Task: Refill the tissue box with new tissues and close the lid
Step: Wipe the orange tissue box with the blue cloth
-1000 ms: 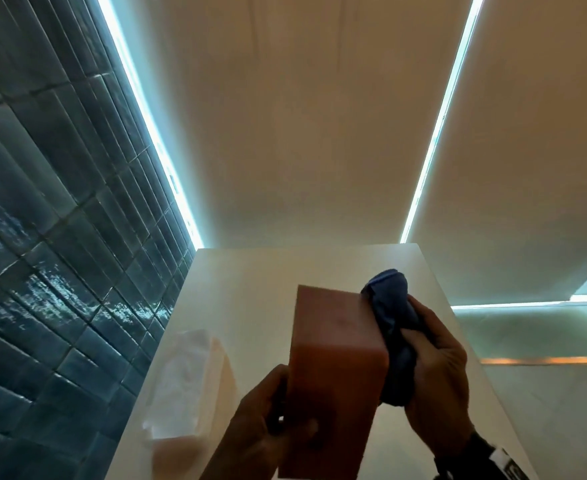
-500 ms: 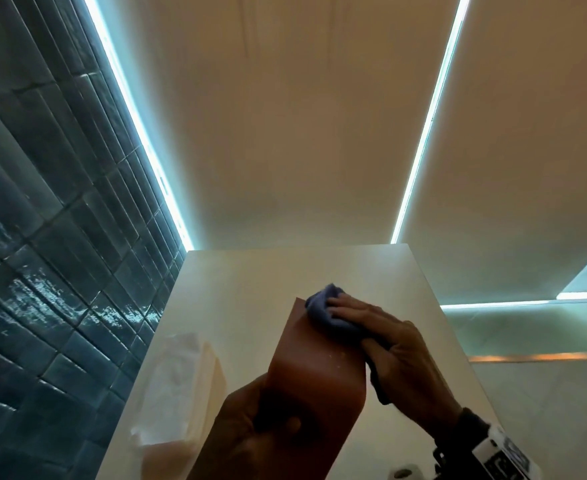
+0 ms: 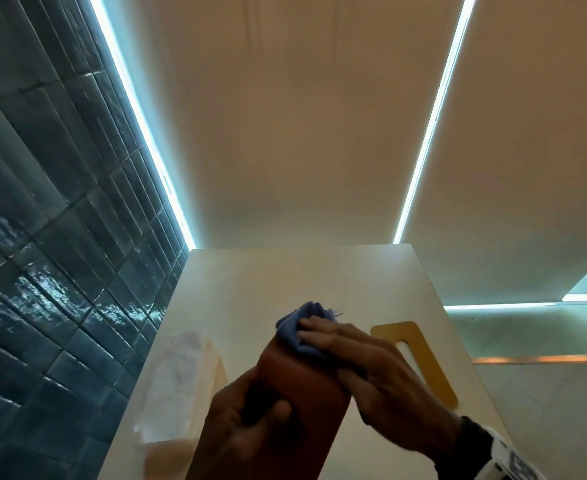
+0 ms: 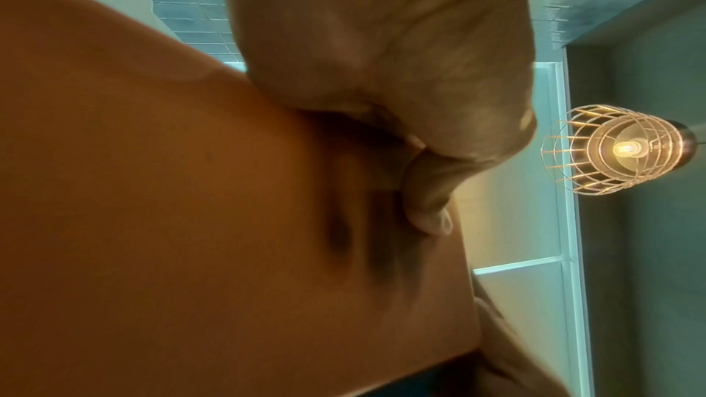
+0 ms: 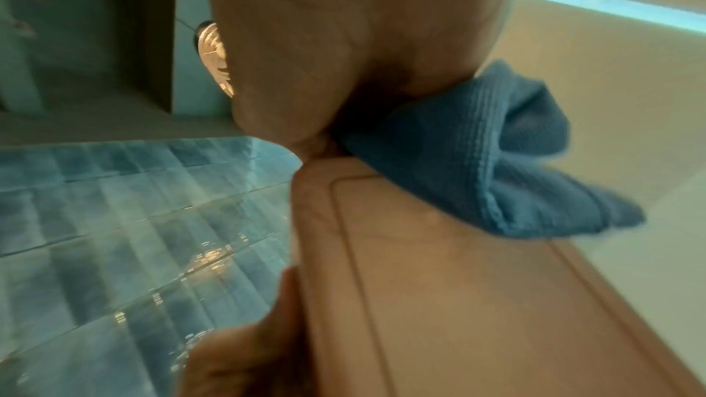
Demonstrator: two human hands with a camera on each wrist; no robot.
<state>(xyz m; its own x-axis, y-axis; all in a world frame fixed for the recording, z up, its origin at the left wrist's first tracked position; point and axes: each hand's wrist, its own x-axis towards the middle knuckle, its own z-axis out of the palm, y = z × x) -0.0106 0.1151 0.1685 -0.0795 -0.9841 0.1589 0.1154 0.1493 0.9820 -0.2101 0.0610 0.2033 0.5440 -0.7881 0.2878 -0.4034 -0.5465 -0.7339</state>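
My left hand [image 3: 250,431] grips the near end of a reddish-brown tissue box [image 3: 295,393] and holds it up over the white counter [image 3: 285,278]. On the box's far top end, my right hand [image 3: 364,368] presses a bunched blue cloth [image 3: 299,327] with flat fingers. The right wrist view shows the cloth [image 5: 477,156] spilling out from under my hand onto the box [image 5: 458,298]. The left wrist view is filled by the box side [image 4: 152,192] and my thumb [image 4: 424,192]. A clear-wrapped pack of white tissues [image 3: 178,382] lies at the left. A yellow slotted lid [image 3: 420,362] lies at the right.
A dark blue tiled wall [image 3: 43,237] runs along the counter's left side. The counter's right edge [image 3: 458,334] drops off just beyond the lid. A wire-cage lamp [image 4: 619,150] glows in the left wrist view.
My right hand has carried the cloth from the box's right side onto its top far end. The box has tipped lower, and the yellow lid has come into view.
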